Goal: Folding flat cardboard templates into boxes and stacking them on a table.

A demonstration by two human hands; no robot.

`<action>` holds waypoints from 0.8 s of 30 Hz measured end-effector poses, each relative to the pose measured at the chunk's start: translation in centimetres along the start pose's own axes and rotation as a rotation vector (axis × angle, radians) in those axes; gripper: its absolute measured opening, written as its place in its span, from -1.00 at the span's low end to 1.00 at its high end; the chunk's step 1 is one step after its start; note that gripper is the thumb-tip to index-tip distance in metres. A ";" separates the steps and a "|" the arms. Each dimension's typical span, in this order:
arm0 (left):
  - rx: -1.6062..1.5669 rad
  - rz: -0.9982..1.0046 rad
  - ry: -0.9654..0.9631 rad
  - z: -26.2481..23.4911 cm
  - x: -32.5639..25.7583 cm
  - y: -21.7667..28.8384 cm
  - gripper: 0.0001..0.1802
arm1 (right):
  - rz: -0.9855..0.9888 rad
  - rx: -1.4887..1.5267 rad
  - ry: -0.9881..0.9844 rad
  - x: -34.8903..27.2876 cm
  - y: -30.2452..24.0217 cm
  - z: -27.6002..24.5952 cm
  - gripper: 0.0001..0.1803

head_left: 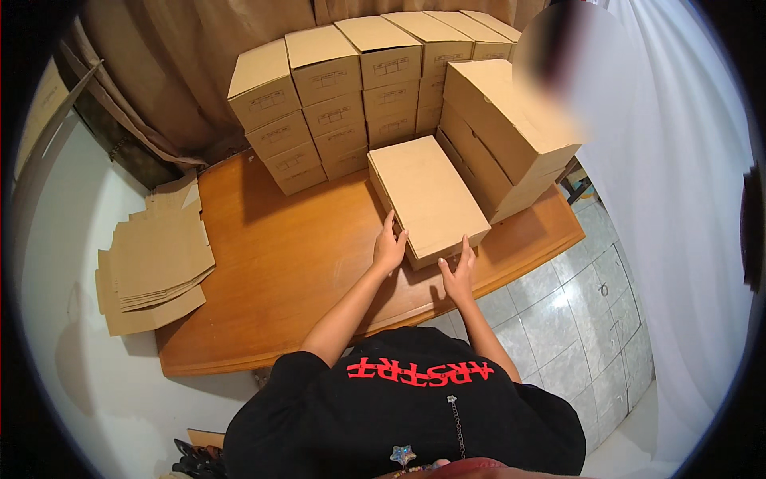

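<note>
A closed brown cardboard box lies flat on the wooden table in front of me, its lid down. My left hand grips its left side near the front corner, fingers along the wall. At the box's near end is my right hand, its fingers up against the front wall and edge. Both hands hold this box between them; part of the right hand's grip is hidden from above. Close on the right, taller stacked boxes stand beside it.
Rows of stacked closed boxes line the table's far side, before a brown curtain. Flat unfolded cardboard sheets lie at the table's left end. A white curtain hangs on the right, above a tiled floor.
</note>
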State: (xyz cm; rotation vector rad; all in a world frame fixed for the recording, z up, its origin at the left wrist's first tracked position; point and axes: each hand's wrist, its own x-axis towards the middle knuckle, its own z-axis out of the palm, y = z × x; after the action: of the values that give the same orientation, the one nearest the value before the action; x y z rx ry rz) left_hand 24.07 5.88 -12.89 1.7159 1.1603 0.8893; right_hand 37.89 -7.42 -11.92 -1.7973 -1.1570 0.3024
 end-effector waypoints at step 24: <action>-0.175 -0.047 0.170 2.6 0.1 2.5 -0.40 | -0.207 0.038 -0.061 2.0 0.5 -1.4 -0.21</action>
State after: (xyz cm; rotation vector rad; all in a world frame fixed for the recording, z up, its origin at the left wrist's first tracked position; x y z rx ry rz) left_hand 27.21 4.86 -11.55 1.4894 1.1912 1.0918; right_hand 40.03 -6.67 -11.07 -1.6285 -1.3596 0.2566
